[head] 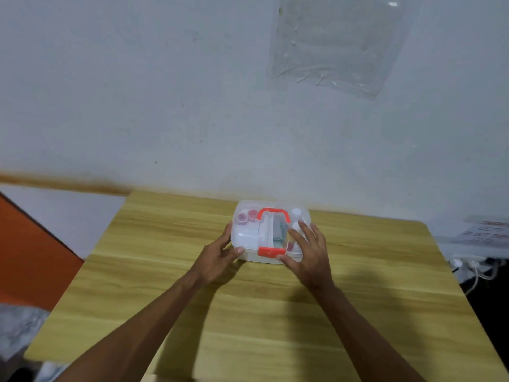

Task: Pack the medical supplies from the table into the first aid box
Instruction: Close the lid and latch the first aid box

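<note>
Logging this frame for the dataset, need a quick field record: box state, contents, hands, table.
box: first aid box, clear lid down, on the wooden table near the far edge
handle: red, lying flat on the lid
latch: red, front centre
contents seen through lid: two pink rolls, white bottles
left hand: on the box's left front corner
right hand: on the lid's right side, thumb by the latch
loose supplies on table: none visible

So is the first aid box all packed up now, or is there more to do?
Nearly done. The supplies, such as the pink-capped containers and a white bottle, show through the clear lid of the first aid box, and no loose ones lie on the wooden table. The left hand steadies the box's side while the right hand presses the lid by the red latch. Only fastening it seems left.
</note>
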